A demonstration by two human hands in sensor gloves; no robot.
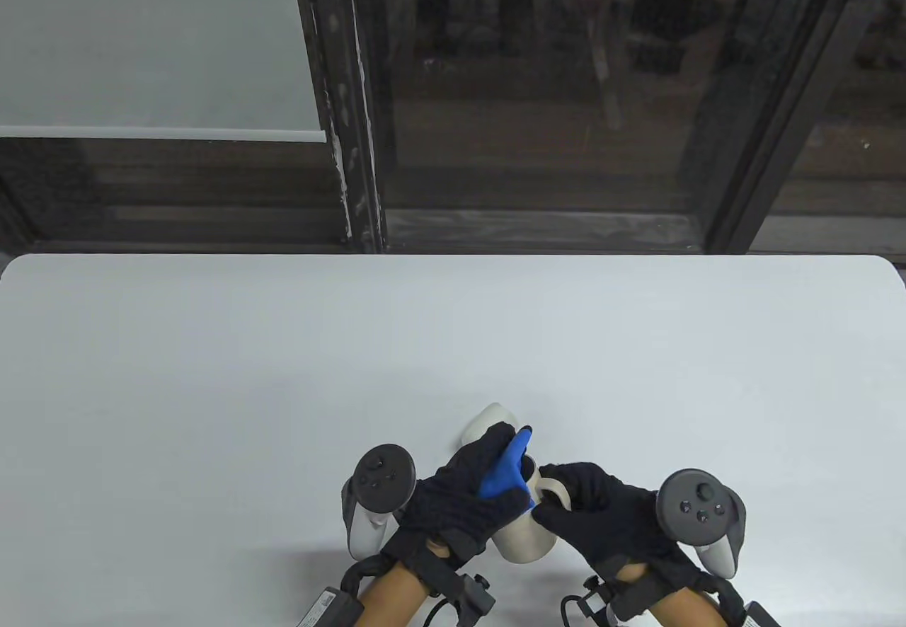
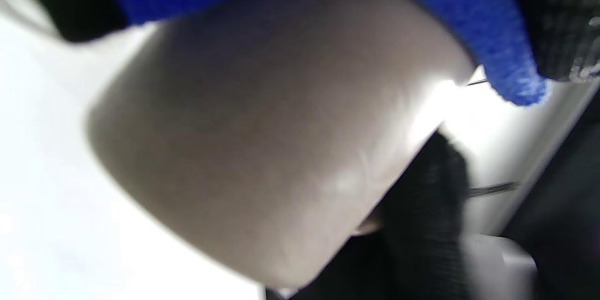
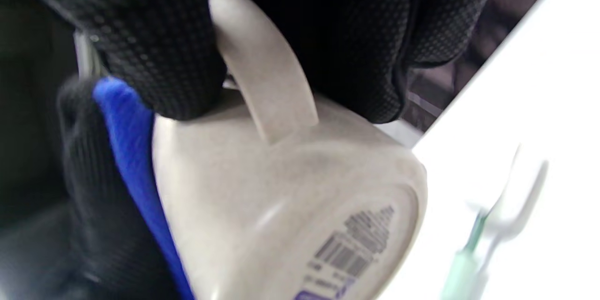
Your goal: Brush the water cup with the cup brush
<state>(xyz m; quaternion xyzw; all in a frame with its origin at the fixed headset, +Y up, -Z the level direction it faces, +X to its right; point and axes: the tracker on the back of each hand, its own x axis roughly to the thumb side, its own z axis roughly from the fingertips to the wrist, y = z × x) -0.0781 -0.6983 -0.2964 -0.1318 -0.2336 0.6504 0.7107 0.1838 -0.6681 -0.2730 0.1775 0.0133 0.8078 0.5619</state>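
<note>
Holding a beige ceramic water cup (image 1: 520, 538) between both gloved hands, you have it tipped on its side near the front edge of the white table (image 1: 283, 344), its base toward you. A barcode sticker (image 3: 349, 239) shows on that base in the right wrist view.

Your left hand (image 1: 460, 496), in a black glove with a blue thumb panel, wraps over the upper side of the cup, fingers curled against its wall. Your right hand (image 1: 601, 510), in a black glove, pinches the cup's curved handle (image 3: 262, 65) between thumb and fingers. Both hands are closed on the cup.

Just beyond your left hand, a pale rounded shape (image 1: 492, 422) lies on the table. It may be part of the cup brush, though it is too hidden to say. In the right wrist view, a blurred pale green and white stick-like object (image 3: 478, 248) rests on the table beside the cup; this could be the brush handle, but the blur leaves it uncertain.

Judging by this, brushing has not begun: neither hand holds a brush, and you are only securing the cup. The next move likely calls for freeing one hand, keeping the cup steady with the other, and taking up the brush to work it inside the cup's mouth.
</note>
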